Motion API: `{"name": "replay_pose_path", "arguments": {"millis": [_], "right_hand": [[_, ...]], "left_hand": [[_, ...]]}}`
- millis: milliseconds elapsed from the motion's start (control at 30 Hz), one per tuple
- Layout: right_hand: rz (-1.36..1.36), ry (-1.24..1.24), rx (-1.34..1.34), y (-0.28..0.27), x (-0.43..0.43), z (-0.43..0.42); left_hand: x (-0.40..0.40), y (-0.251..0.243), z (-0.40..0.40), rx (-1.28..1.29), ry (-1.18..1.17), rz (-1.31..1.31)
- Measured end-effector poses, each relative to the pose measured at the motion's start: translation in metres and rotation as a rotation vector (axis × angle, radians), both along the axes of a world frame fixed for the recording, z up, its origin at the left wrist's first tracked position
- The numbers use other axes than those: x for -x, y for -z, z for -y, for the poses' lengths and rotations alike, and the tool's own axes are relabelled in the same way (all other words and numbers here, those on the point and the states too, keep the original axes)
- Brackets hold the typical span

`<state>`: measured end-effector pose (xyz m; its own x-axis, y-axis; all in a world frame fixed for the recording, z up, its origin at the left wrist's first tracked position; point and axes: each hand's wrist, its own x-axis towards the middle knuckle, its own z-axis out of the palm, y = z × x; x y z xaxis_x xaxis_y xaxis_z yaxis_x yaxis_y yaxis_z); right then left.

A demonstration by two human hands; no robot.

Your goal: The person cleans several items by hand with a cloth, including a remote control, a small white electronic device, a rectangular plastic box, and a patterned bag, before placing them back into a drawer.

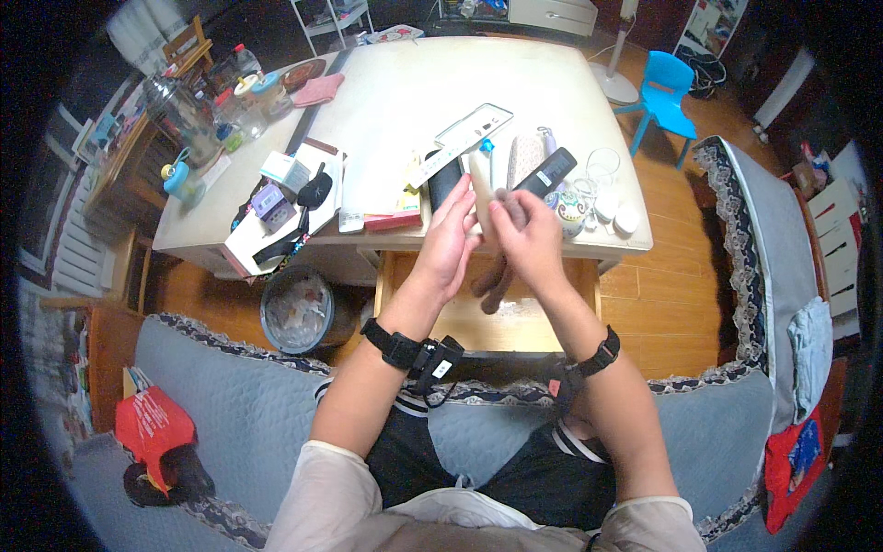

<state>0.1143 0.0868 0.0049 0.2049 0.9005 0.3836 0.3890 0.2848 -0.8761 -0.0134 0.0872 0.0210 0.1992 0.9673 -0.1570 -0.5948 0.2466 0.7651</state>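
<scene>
My right hand (528,231) is closed on a brown soft fabric piece (493,293), whose two rounded ends dangle over the open wooden drawer (407,303). A long beige piece (481,183) stands upright between my hands, its lower end at my right fingertips. Whether it joins the brown piece cannot be told. My left hand (447,238) is held palm inward beside the beige piece, fingers stretched and thumb apart. Just beyond the hands lie a dark pouch (445,181), a phone case (479,124), a speckled pouch (526,157) and a black remote control (547,171).
On the white table (386,90), a patterned round tin (571,215) and white round cases (626,219) sit right. Boxes (283,172) and a black strap (283,245) lie left, near jars (248,121). A lined waste bin (296,310) stands below; a blue chair (666,96) stands far right.
</scene>
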Motion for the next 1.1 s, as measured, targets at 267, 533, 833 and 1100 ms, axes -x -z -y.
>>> {"name": "replay_pose_path", "arguments": {"millis": [267, 533, 833, 1100], "right_hand": [[0.093, 0.116, -0.042, -0.014, 0.001, -0.052], [0.041, 0.06, 0.016, 0.014, 0.009, -0.057], [0.008, 0.055, 0.005, 0.014, 0.002, -0.038], [-0.28, -0.102, 0.064, 0.012, 0.0, -0.033]], "left_hand": [[0.009, 0.049, -0.027, -0.623, -0.41, -1.319], [0.011, 0.06, -0.025, -0.735, -0.351, -1.723], [0.018, 0.054, -0.027, -0.784, -0.425, -1.771], [0.031, 0.024, -0.016, -0.364, -0.42, -0.867]]}}
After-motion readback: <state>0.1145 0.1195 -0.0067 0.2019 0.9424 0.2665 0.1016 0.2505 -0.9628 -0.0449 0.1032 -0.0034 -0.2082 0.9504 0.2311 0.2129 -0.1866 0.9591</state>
